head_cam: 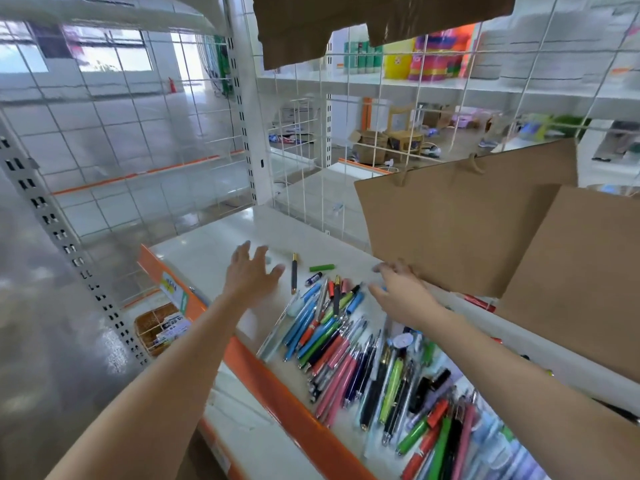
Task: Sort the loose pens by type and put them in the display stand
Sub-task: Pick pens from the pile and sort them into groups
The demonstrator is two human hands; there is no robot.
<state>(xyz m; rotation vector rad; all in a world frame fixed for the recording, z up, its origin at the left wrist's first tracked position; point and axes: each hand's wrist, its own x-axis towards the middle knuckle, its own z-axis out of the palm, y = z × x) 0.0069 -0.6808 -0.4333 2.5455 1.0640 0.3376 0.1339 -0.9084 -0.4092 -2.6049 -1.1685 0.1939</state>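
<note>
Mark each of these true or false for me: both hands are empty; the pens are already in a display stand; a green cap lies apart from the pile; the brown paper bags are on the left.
1. Both hands hold nothing. True: the left hand and right hand are spread open.
2. The mixed coloured pens stand in a display stand. False: they lie loose on the white shelf.
3. A short green cap lies apart from the pile. True.
4. The brown paper bags are on the left. False: on the right.

I see a heap of loose pens (pixel 349 344) lying flat along the shelf's front edge, a black gold-tipped pen (pixel 294 273), a green cap (pixel 321 268) lying apart behind it
</note>
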